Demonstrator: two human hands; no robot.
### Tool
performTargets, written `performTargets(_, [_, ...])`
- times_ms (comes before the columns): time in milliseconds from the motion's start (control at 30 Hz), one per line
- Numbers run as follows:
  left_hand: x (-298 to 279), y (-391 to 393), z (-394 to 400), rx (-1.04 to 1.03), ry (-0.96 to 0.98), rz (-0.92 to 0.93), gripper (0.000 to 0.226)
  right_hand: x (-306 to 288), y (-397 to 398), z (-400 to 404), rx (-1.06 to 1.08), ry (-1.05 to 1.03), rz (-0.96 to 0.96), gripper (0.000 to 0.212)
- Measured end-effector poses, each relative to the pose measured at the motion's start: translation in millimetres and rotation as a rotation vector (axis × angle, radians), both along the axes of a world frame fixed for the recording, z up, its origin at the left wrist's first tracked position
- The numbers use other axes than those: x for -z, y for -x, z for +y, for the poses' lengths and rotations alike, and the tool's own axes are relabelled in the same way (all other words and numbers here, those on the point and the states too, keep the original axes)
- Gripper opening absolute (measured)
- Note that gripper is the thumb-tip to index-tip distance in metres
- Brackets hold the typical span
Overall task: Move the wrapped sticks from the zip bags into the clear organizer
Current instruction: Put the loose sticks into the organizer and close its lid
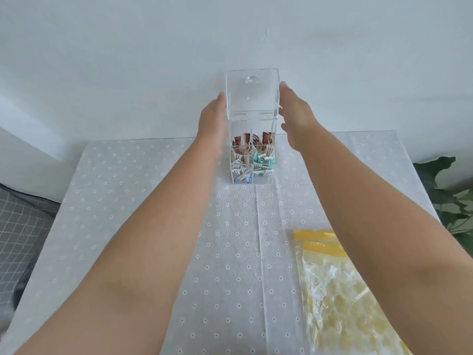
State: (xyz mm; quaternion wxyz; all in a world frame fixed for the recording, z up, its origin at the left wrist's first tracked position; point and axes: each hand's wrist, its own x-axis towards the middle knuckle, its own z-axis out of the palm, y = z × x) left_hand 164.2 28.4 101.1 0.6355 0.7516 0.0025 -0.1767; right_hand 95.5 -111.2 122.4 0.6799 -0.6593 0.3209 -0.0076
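Observation:
The clear organizer (266,179) stands upright at the far middle of the table, its hinged lid (252,93) raised. Its compartments hold wrapped sticks (252,157) in brown, white, teal and blue wrappers. My left hand (212,119) lies flat against the organizer's left side at lid height. My right hand (297,116) is at its right side, fingers straight, fingertips by the lid's edge. Whether the hands press the walls I cannot tell. Two zip bags (330,285) with yellow strips lie flat at the near right, partly under my right forearm.
The table (153,213) wears a pale cloth with small flowers. A white wall rises right behind the organizer. A green plant (450,198) stands past the right edge. A grey checked cushion (18,226) lies left of the table.

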Motion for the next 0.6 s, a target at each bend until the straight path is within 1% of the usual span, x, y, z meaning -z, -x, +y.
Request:
performTargets(100, [-5,2,-1,0.03,-0.114,-0.092,0.055,-3,6,6,-0.016,0.116,-0.053,0.058])
performTargets(167, [-2,9,7,0.025,-0.125,-0.135,0.064,1,15,7,0.007,0.113,-0.097,0.055])
performTargets(267, [4,21,22,-0.031,-0.055,-0.165,0.061,6,32,6,0.082,0.075,-0.143,0.048])
performTargets(367, [10,31,35,-0.042,-0.037,-0.131,0.063,13,47,4,0.109,0.053,-0.12,0.041])
performTargets(467, [24,42,45,-0.039,-0.078,-0.061,0.068,19,59,6,0.071,-0.017,-0.01,0.033])
performTargets(533, [31,49,45,-0.025,-0.146,0.001,0.076,25,61,8,0.055,-0.017,0.073,0.039])
performTargets(600, [30,53,43,0.022,-0.269,0.084,0.093,31,60,12,0.074,0.012,0.109,0.051])
